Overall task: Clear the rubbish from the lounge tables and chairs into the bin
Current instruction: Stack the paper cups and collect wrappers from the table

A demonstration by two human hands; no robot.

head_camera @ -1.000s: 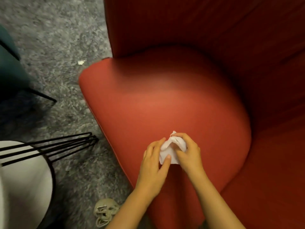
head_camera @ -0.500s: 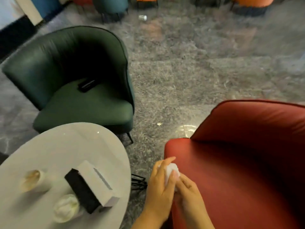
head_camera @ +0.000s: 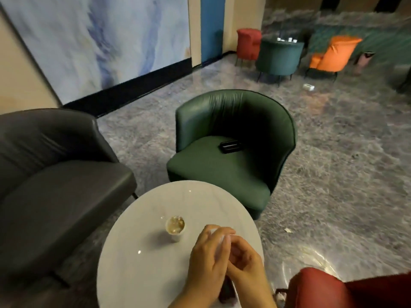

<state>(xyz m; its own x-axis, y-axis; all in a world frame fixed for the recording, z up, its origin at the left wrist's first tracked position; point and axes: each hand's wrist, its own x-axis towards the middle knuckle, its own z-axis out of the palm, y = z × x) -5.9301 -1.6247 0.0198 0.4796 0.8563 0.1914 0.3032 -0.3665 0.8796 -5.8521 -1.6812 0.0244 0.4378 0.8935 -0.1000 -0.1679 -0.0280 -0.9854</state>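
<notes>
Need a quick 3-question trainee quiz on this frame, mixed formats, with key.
1. True or false: the paper cup stands upright on the round table.
2. The black object lies on which chair's seat? A grey, B green, C red.
3. Fill in: the left hand and right hand together hold a white ____.
Key: 1 true; 2 B, the green chair; 3 tissue.
</notes>
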